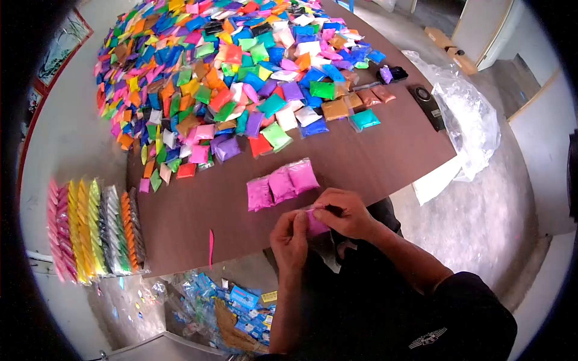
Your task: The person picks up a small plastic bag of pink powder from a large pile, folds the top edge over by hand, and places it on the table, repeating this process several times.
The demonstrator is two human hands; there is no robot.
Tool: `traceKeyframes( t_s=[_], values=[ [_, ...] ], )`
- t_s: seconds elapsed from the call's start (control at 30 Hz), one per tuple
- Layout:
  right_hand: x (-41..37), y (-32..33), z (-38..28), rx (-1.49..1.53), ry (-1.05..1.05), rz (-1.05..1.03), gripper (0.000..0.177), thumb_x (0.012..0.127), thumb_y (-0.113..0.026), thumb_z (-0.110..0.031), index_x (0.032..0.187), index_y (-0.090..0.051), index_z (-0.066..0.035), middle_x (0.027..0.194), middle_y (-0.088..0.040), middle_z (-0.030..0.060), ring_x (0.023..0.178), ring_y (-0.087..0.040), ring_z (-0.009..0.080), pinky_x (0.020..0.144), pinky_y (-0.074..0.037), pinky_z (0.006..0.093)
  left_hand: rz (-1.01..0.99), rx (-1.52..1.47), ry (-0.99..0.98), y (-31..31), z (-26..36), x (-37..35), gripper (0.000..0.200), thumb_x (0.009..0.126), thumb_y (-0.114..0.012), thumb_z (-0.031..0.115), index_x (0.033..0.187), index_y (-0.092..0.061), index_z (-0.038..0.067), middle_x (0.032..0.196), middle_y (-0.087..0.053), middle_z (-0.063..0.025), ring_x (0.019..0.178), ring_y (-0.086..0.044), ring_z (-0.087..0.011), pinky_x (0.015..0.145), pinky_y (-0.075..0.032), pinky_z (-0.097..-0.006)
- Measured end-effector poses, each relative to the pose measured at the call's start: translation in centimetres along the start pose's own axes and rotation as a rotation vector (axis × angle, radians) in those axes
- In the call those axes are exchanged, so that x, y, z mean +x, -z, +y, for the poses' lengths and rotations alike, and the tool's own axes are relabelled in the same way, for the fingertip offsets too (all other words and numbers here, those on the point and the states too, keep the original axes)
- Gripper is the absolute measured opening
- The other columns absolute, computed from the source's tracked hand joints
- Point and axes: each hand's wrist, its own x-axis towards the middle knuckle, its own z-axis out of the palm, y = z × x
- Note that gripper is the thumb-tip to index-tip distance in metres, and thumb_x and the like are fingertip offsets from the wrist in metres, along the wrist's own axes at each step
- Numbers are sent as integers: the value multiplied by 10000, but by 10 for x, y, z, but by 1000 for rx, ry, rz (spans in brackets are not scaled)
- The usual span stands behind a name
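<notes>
At the front edge of the table, my left hand pinches the left side of a small pink packet. My right hand closes on the same packet's upper right edge. A dark patch shows between the right fingers, and I cannot make out what it is. Just beyond my hands lies a row of three pink packets, side by side and slightly overlapping. To the left, a thin pink plastic tool rests near the table edge.
A large heap of multicoloured packets covers the far side of the brown table. Long bundles of stacked packets lie at the left corner. A black device and clear plastic sheeting are right; blue wrappers lie below.
</notes>
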Motion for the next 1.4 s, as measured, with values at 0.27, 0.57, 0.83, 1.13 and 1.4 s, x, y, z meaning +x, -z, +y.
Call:
traceKeyframes(
  t_s=[0.27, 0.57, 0.83, 1.13, 1.4],
  values=[
    [-1, 6, 3, 18, -26, 79, 116, 902, -708, -103, 978, -711, -15, 951, -701, 123, 843, -687, 278, 745, -540, 357, 4, -13, -9, -18, 9, 4, 149, 1014, -643, 132, 1071, -676, -1, 909, -648, 23, 815, -548, -54, 726, -449, -225],
    [0, 7, 2, -28, 14, 54, 154, 927, -716, -123, 1038, -712, -16, 954, -697, 85, 802, -644, 163, 716, -513, 297, -75, -29, 6, -7, -10, 6, 187, 984, -677, 132, 1103, -678, -11, 955, -677, -2, 874, -597, -77, 784, -471, -227],
    [0, 4, 7, 177, -158, 74, 201, 918, -718, -163, 1041, -694, -6, 980, -702, 126, 875, -681, 228, 784, -541, 353, -82, 126, 97, -8, 15, 3, 225, 973, -681, 140, 1144, -675, -8, 1001, -696, -31, 908, -620, -103, 826, -500, -261],
    [1, 4, 3, 168, -188, 13, 254, 913, -730, -134, 1128, -676, -9, 978, -692, 93, 844, -643, 140, 748, -539, 309, -115, 61, 67, 0, 1, 6, 221, 974, -694, 139, 1128, -674, -18, 972, -695, -22, 884, -620, -92, 811, -504, -252],
    [-1, 2, 8, 228, -189, 91, 248, 909, -731, -110, 1126, -678, -2, 971, -701, 85, 850, -653, 124, 750, -542, 293, -128, 59, 63, -9, 15, 6, 227, 958, -716, 116, 1130, -674, -25, 1011, -712, -51, 909, -644, -102, 813, -524, -257]
  ],
)
